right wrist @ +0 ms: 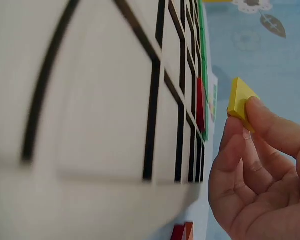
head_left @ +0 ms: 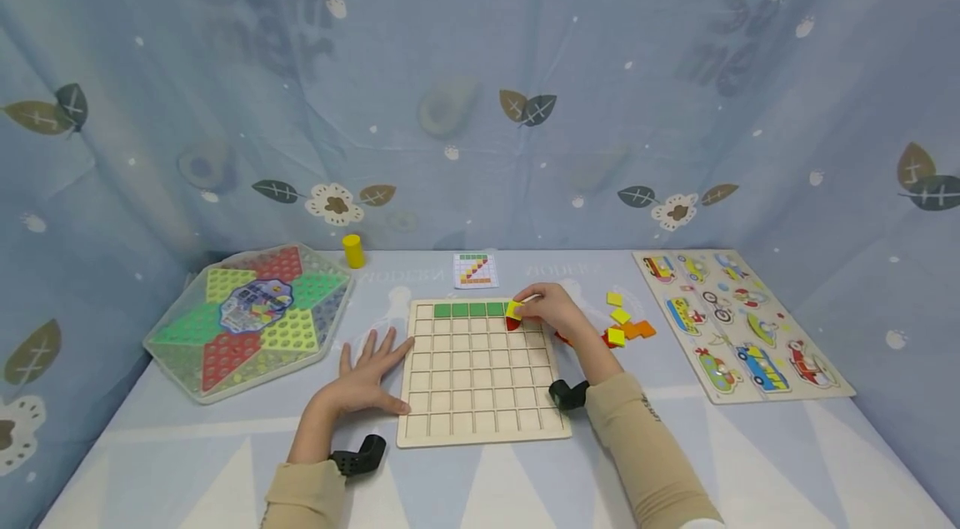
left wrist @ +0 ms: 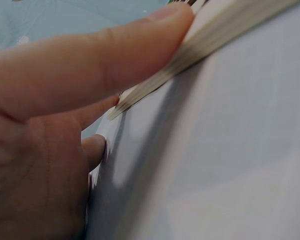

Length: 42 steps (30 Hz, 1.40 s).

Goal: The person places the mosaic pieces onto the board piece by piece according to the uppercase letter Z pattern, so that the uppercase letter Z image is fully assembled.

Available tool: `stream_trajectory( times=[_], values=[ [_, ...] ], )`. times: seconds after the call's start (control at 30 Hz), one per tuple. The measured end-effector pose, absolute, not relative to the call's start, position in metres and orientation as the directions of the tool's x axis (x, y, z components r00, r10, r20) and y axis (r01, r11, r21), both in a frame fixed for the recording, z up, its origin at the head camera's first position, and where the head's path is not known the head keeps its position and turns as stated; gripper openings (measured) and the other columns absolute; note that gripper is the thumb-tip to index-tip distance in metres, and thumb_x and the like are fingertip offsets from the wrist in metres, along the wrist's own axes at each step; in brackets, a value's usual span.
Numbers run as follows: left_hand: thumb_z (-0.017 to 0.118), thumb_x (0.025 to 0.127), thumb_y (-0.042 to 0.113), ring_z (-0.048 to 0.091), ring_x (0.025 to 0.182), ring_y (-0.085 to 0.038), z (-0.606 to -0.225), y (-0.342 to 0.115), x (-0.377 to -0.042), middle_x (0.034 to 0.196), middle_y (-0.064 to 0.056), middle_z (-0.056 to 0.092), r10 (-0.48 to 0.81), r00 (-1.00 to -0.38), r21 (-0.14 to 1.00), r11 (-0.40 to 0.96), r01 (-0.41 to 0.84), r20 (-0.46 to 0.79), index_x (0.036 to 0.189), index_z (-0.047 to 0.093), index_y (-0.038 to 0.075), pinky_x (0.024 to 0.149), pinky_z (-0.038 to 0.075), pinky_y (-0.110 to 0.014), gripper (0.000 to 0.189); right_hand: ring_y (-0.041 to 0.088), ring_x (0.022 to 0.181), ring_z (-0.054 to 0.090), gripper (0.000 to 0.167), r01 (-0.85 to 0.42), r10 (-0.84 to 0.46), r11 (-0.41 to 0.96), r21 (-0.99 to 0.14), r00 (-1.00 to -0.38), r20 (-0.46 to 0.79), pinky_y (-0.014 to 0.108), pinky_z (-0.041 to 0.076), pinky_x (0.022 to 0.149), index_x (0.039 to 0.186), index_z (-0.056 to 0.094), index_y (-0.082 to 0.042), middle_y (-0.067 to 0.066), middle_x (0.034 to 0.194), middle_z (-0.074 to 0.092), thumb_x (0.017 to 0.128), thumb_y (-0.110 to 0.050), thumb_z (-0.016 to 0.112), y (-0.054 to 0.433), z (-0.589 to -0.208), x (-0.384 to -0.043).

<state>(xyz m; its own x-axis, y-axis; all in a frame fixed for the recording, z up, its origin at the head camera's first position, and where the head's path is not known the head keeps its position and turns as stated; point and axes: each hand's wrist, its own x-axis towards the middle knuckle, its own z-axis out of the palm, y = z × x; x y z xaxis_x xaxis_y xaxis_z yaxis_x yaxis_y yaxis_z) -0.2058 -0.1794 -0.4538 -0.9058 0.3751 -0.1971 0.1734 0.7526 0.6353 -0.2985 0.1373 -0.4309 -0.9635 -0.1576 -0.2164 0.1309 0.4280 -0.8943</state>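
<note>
A square wooden grid board point(head_left: 480, 383) lies flat on the table. Several green tiles point(head_left: 461, 310) fill part of its top row, and a red tile point(head_left: 513, 325) sits just below that row's right end. Between thumb and fingers, my right hand point(head_left: 557, 311) pinches a yellow square tile point(right wrist: 242, 102), held raised off the board near the red one. My left hand point(head_left: 362, 385) is spread on the table at the board's left side. Its thumb point(left wrist: 100, 65) touches the board's edge, and a fingertip meets the edge higher up.
Loose yellow tiles point(head_left: 614, 298) and orange tiles point(head_left: 641, 329) lie right of the board, partly behind the right forearm. A pattern card point(head_left: 476, 271) is behind the board. Also around are a yellow cylinder point(head_left: 353, 251), a Chinese checkers set point(head_left: 258, 308) and a picture puzzle point(head_left: 738, 325).
</note>
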Motion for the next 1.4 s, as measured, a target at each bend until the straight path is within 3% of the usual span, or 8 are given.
stream_trajectory(
  times=[0.37, 0.7, 0.97, 1.1, 1.4],
  values=[
    [0.081, 0.060, 0.038, -0.014, 0.137, -0.042, -0.455, -0.179, -0.207, 0.153, -0.021, 0.003, 0.371, -0.907, 0.634, 0.754, 0.171, -0.197, 0.146, 0.026, 0.010, 0.099, -0.022, -0.062, 0.106, 0.014, 0.059, 0.052, 0.011, 0.042, -0.245, 0.540, -0.840, -0.948, -0.205, 0.026, 0.045, 0.055, 0.092, 0.070, 0.000, 0.008, 0.080, 0.065, 0.083, -0.004, 0.066, 0.110, -0.434, -0.305],
    [0.081, 0.061, 0.037, -0.014, 0.137, -0.042, -0.453, -0.178, -0.206, 0.153, -0.021, 0.003, 0.369, -0.906, 0.629, 0.759, 0.167, -0.205, 0.147, 0.026, 0.010, 0.099, -0.022, -0.062, 0.105, 0.015, 0.064, 0.060, 0.007, -0.006, -0.232, 0.648, -0.762, -0.954, -0.190, 0.028, 0.051, 0.062, 0.087, 0.072, -0.004, 0.005, 0.079, 0.066, 0.080, -0.005, 0.069, 0.106, -0.434, -0.303],
    [0.081, 0.061, 0.037, -0.013, 0.137, -0.042, -0.454, -0.178, -0.206, 0.153, -0.021, 0.003, 0.370, -0.906, 0.633, 0.756, 0.167, -0.204, 0.147, 0.026, 0.010, 0.100, -0.021, -0.061, 0.105, 0.016, 0.067, 0.053, 0.009, -0.068, -0.249, 0.669, -0.741, -0.959, -0.137, 0.026, 0.046, 0.060, 0.086, 0.069, -0.006, 0.003, 0.075, 0.059, 0.078, -0.007, 0.072, 0.108, -0.433, -0.302],
    [0.081, 0.061, 0.037, -0.012, 0.137, -0.042, -0.454, -0.179, -0.206, 0.153, -0.021, 0.003, 0.373, -0.906, 0.627, 0.759, 0.175, -0.199, 0.147, 0.025, 0.010, 0.100, -0.021, -0.062, 0.105, 0.017, 0.075, 0.054, 0.012, -0.084, -0.249, 0.656, -0.750, -0.962, -0.110, 0.028, 0.046, 0.064, 0.091, 0.069, -0.006, 0.004, 0.082, 0.061, 0.080, -0.010, 0.071, 0.118, -0.431, -0.302],
    [0.081, 0.061, 0.037, -0.013, 0.138, -0.042, -0.455, -0.179, -0.207, 0.153, -0.021, 0.003, 0.372, -0.907, 0.626, 0.760, 0.175, -0.198, 0.147, 0.026, 0.010, 0.099, -0.021, -0.062, 0.106, 0.022, 0.081, 0.054, 0.019, 0.016, -0.147, 0.607, -0.795, -0.980, -0.132, 0.033, 0.049, 0.070, 0.100, 0.066, -0.004, 0.011, 0.093, 0.061, 0.083, -0.010, 0.067, 0.154, -0.425, -0.302]
  ],
)
